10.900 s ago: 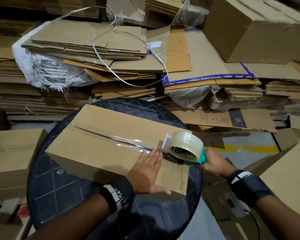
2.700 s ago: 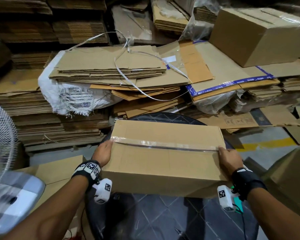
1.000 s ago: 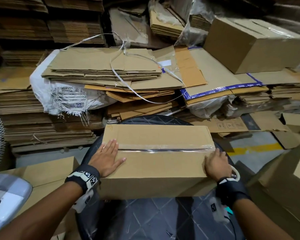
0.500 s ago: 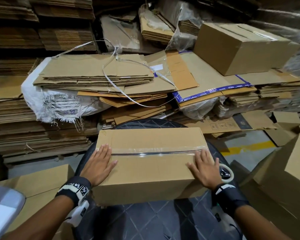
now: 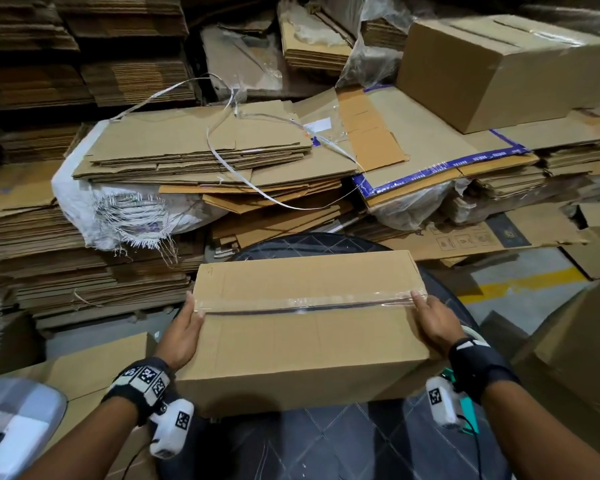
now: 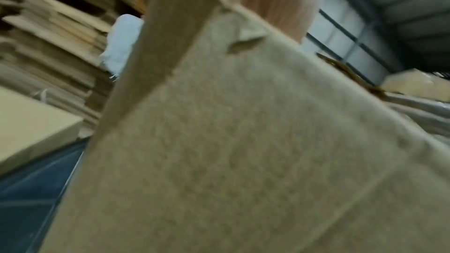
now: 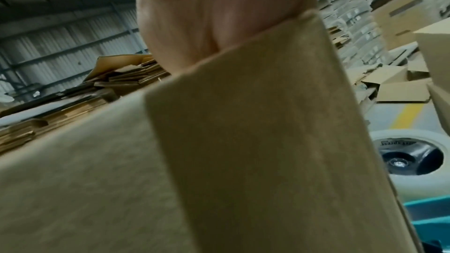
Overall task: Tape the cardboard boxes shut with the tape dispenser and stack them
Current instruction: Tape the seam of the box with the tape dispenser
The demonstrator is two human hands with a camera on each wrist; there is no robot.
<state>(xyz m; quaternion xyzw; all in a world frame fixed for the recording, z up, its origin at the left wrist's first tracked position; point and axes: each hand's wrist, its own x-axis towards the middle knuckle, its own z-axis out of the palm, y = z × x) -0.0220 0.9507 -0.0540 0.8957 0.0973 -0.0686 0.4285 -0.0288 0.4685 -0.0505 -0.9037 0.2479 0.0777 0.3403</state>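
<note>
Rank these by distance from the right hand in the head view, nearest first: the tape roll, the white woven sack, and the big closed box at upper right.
From the right hand:
1. Tape roll, just right of the wrist, mostly hidden.
2. Big closed box, up on the flattened cardboard, far right.
3. White woven sack, across to the left under flattened cardboard.

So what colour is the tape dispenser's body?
Teal, on the tape dispenser, best seen in the right wrist view.
</note>
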